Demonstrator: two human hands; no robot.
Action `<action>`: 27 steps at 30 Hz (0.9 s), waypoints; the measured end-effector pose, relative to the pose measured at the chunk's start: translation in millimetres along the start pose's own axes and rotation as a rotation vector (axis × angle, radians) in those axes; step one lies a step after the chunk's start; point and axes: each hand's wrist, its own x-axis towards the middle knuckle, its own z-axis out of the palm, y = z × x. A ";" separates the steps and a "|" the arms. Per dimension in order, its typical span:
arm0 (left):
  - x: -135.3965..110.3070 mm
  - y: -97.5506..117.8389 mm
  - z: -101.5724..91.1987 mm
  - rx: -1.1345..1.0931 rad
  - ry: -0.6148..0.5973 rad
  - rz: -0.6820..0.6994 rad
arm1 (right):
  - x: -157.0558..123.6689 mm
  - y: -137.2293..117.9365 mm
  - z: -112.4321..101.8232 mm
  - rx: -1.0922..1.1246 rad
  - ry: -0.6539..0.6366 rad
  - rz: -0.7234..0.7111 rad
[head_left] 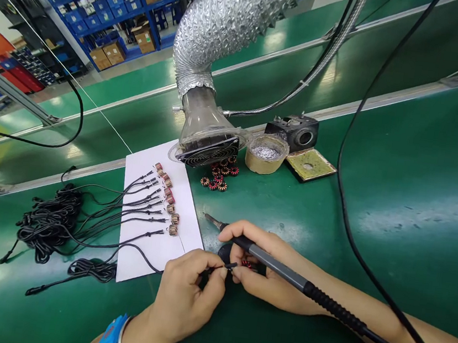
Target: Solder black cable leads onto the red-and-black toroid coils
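Observation:
My left hand [184, 294] is closed, pinching the end of a black cable [139, 250] between thumb and fingertips. That cable runs left across the white sheet. My right hand [278, 278] is wrapped round a soldering iron [284, 269], its tip pointing up and left, clear of both hands' fingertips. The right thumb and a finger also meet the cable end by my left fingertips; the exact contact is partly hidden. A small red-wound coil [246, 264] shows among the right fingers. On the white sheet [134, 265], several coils [168, 192] lie in a row beside stripped cable ends.
A black cable pile [51, 222] lies at left. Under the fume extractor hood [211, 147] sit several loose ring coils [217, 182]. A tub of silvery shavings [266, 159], a black iron stand [300, 133] and a yellow sponge [310, 165] are behind. The iron's cord [345, 197] loops at right.

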 end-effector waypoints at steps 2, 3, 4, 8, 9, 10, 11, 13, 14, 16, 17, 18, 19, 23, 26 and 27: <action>0.9 1.1 -1.6 -0.045 -0.065 -0.110 | 0.8 1.3 -0.7 -0.031 -0.006 -0.012; 1.4 1.1 -2.2 -0.074 -0.093 -0.157 | 1.2 2.4 -1.3 -0.049 -0.009 -0.026; 1.8 0.8 -2.6 -0.108 -0.121 -0.201 | 1.6 3.9 -2.0 -0.065 -0.018 -0.045; 3.4 -3.5 -2.7 -0.235 -0.201 -0.350 | 4.2 14.4 -5.0 -0.129 -0.053 -0.188; 3.7 -5.1 -2.5 -0.253 -0.211 -0.377 | 5.2 17.7 -5.6 -0.150 -0.054 -0.250; 4.0 -6.7 -2.3 -0.266 -0.216 -0.399 | 6.3 20.8 -6.1 -0.168 -0.052 -0.317; 4.2 -8.4 -2.3 -0.278 -0.222 -0.418 | 7.5 23.7 -6.5 -0.185 -0.052 -0.383; 4.5 -11.5 -2.3 -0.312 -0.246 -0.450 | 10.1 28.4 -7.1 -0.216 -0.070 -0.502; 4.7 -12.8 -2.4 -0.333 -0.259 -0.462 | 11.6 30.0 -7.6 -0.224 -0.080 -0.551; 5.3 -14.6 -2.6 -0.368 -0.276 -0.471 | 14.7 31.9 -9.6 -0.228 -0.103 -0.611; 5.7 -15.0 -2.6 -0.379 -0.281 -0.476 | 16.2 32.2 -11.3 -0.222 -0.112 -0.614; 6.3 -15.1 -2.5 -0.383 -0.282 -0.483 | 17.6 32.4 -13.4 -0.214 -0.114 -0.603; 7.0 -14.9 -2.4 -0.386 -0.283 -0.490 | 18.9 32.4 -15.8 -0.209 -0.111 -0.580; 11.1 -12.2 -1.1 -0.445 -0.265 -0.533 | 19.3 32.3 -23.4 -0.246 -0.079 -0.523; 14.0 -10.4 0.7 -0.513 -0.250 -0.571 | 12.8 29.8 -19.0 -0.313 0.036 -0.535; 14.5 -9.9 1.3 -0.535 -0.252 -0.582 | 9.7 28.2 -15.1 -0.335 0.108 -0.540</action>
